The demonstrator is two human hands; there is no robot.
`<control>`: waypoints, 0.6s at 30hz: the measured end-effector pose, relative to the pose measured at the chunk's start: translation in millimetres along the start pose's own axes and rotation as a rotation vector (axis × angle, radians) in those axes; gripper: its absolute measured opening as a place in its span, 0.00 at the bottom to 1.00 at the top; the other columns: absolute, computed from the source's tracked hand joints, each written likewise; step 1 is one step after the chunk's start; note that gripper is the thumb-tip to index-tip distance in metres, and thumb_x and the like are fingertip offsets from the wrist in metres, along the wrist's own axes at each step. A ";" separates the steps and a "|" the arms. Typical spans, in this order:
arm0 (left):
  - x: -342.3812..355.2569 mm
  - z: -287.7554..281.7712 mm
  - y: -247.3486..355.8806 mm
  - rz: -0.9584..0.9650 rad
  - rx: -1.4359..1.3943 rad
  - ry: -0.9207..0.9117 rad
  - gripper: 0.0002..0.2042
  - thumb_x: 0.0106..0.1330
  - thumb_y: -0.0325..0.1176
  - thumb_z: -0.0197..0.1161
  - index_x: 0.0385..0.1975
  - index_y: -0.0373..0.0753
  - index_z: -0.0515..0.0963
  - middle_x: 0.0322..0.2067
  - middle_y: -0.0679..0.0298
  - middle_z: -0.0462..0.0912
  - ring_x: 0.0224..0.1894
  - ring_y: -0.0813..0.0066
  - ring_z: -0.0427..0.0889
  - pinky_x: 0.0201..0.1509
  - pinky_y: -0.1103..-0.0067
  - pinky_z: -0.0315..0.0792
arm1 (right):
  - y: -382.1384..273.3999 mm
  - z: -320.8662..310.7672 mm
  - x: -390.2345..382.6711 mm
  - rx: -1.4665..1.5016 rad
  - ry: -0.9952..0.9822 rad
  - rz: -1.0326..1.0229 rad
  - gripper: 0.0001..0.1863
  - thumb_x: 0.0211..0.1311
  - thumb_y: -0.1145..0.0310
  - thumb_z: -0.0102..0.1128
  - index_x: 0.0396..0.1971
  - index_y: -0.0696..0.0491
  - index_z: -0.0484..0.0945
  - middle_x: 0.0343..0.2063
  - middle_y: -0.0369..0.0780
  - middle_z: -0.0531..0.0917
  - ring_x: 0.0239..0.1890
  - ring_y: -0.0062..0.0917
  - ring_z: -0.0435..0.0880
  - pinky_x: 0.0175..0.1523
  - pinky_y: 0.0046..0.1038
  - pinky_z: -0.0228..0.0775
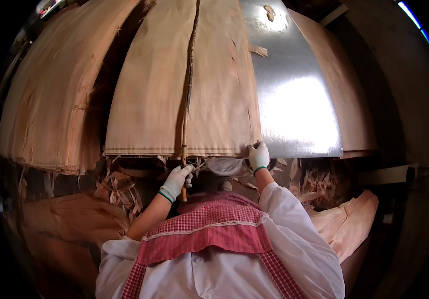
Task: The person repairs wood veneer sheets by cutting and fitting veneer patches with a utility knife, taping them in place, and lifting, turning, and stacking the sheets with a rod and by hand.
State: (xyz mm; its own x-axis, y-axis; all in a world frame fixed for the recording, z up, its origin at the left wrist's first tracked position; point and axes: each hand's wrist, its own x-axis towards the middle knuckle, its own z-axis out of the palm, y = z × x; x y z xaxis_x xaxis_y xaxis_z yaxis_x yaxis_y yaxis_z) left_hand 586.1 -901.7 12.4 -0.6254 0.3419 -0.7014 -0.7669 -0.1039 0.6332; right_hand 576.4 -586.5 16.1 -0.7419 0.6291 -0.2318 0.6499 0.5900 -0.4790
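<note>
My left hand (pixel 175 182), in a white glove with a green cuff, is closed round the lower end of a long thin wooden stick (pixel 189 79). From there the stick stretches away over a wide, pale brown veneer sheet (pixel 149 94). My right hand (pixel 259 155), gloved the same way, pinches the near right corner of that veneer, where it meets a shiny metal sheet (pixel 286 70). The fingers under the edge are hidden. Several layers show along the veneer's front edge.
A thick veneer stack (pixel 50 94) stands at the left, past a dark gap. More veneer (pixel 341 84) shows right of the metal. Torn scraps (pixel 125 192) litter the floor, and loose veneer pieces (pixel 349 222) lie at lower right. A small wood chip (pixel 258 50) rests on the metal.
</note>
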 end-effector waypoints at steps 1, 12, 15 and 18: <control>-0.2 -4.2 -1.5 -0.003 0.005 -0.006 0.10 0.68 0.41 0.57 0.37 0.41 0.75 0.20 0.72 0.71 0.18 0.83 0.71 0.23 0.81 0.71 | -3.4 1.5 -6.0 0.000 0.084 0.020 0.24 0.54 0.56 0.65 0.40 0.61 0.75 0.36 0.55 0.82 0.43 0.48 0.81 0.47 0.42 0.71; 5.9 -11.1 -0.2 -0.039 0.028 -0.064 0.11 0.68 0.41 0.57 0.35 0.39 0.75 0.22 0.70 0.72 0.19 0.82 0.71 0.24 0.81 0.71 | -2.9 9.0 -14.9 -0.020 0.241 0.017 0.15 0.58 0.60 0.62 0.39 0.53 0.75 0.40 0.48 0.79 0.41 0.46 0.80 0.43 0.43 0.72; 7.6 -14.4 -1.3 -0.037 0.024 -0.057 0.11 0.68 0.41 0.56 0.36 0.39 0.75 0.23 0.69 0.72 0.19 0.82 0.70 0.24 0.81 0.71 | -15.3 6.1 -18.9 -0.050 0.325 -0.028 0.11 0.59 0.62 0.60 0.37 0.51 0.74 0.38 0.46 0.77 0.38 0.46 0.79 0.40 0.43 0.71; 6.7 -17.7 1.5 -0.031 0.005 -0.035 0.10 0.68 0.40 0.56 0.35 0.39 0.73 0.21 0.69 0.71 0.18 0.82 0.70 0.22 0.81 0.70 | -27.9 -1.8 -17.5 0.021 0.415 -0.104 0.10 0.60 0.63 0.60 0.35 0.52 0.73 0.35 0.46 0.76 0.36 0.45 0.79 0.38 0.41 0.71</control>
State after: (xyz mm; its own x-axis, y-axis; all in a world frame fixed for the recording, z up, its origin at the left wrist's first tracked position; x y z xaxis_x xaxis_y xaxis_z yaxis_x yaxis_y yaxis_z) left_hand 578.2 -916.1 2.9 -0.5958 0.3776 -0.7088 -0.7851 -0.0880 0.6130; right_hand 571.5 -613.1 35.0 -0.6713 0.7199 0.1764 0.5687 0.6529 -0.5002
